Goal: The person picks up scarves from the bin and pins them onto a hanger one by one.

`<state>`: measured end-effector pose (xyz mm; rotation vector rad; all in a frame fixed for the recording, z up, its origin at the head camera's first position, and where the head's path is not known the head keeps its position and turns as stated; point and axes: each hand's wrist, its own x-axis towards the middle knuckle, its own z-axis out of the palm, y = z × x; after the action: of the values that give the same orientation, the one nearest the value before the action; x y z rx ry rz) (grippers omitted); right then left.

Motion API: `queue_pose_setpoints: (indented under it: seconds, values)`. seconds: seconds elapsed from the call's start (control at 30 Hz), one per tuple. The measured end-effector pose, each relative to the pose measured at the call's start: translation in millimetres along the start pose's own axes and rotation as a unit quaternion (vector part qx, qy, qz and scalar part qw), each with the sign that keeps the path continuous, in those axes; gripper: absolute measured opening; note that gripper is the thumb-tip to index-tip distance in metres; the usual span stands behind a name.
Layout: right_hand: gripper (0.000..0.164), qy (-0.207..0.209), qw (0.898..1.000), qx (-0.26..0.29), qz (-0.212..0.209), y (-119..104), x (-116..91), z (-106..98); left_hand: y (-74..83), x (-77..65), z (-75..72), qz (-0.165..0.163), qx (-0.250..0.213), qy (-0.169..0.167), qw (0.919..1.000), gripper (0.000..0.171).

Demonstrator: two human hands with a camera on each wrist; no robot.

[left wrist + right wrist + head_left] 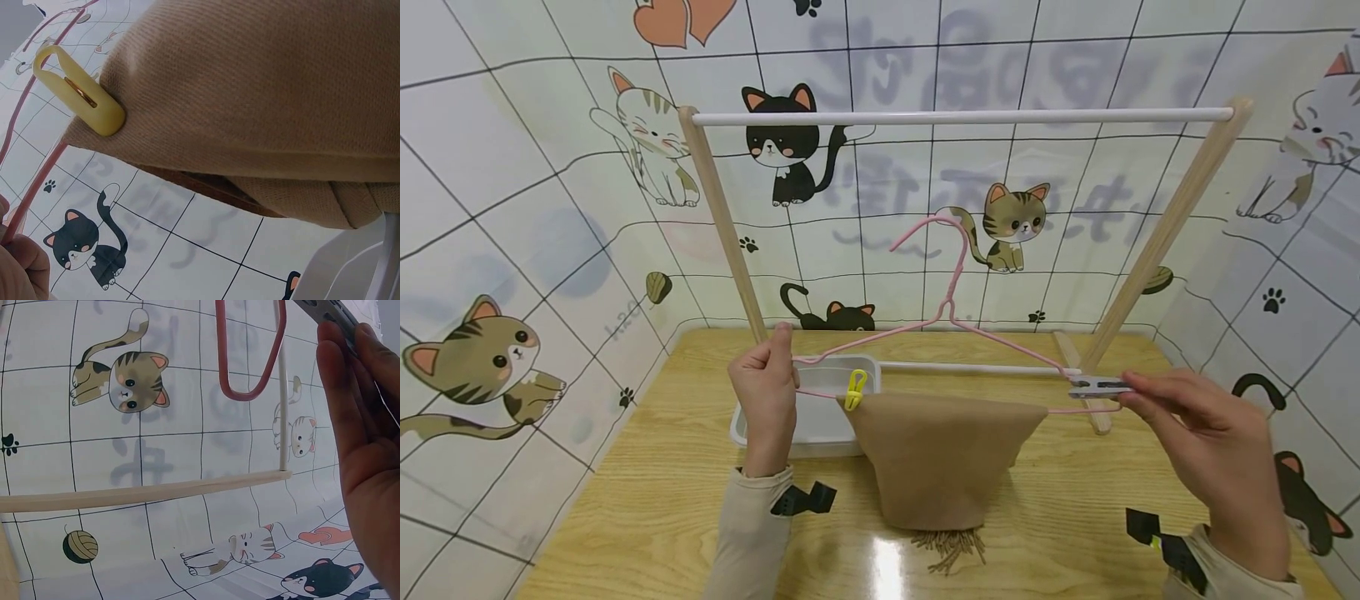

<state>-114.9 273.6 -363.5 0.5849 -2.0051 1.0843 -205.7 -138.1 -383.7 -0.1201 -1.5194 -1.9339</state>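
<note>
My left hand (pixel 765 400) grips the left end of a pink clothes hanger (pixel 880 333), whose hook points up. Folded over the hanger's bottom bar is a brown scarf (pixel 943 458) with a fringe hanging at its lower end. A yellow clothespin (pixel 855 390) sits at the scarf's upper left corner, also large in the left wrist view. Between thumb and fingertips, my right hand (pixel 1217 450) pinches a grey-white clothespin (pixel 1097 386), close by the hanger's right end. In the right wrist view, that clothespin (pixel 334 315) is partly cut off at the top.
Behind the hanger stands a drying rack with a white top rod (pixel 962 117) and wooden side posts (pixel 1165 233). A white plastic tray (pixel 820 448) is on the wooden table (pixel 647 500), behind the scarf's left side. Cat-printed sheeting (pixel 895 183) encloses the back and sides.
</note>
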Motion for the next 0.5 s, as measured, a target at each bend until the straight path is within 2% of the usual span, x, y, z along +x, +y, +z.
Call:
queue_pose_setpoints:
  seconds: [0.17, 0.5]
  values:
    - [0.018, -0.017, 1.0, 0.004, -0.015, 0.8, -0.6, 0.4, 0.5, 0.1, 0.7, -0.001, 0.001, -0.001, 1.0, 0.067]
    - [0.021, -0.052, 0.999, -0.009, -0.008, 3.2, -0.1, 1.6, -0.7, -0.1, 0.2, -0.002, -0.009, -0.001, 1.0, 0.067]
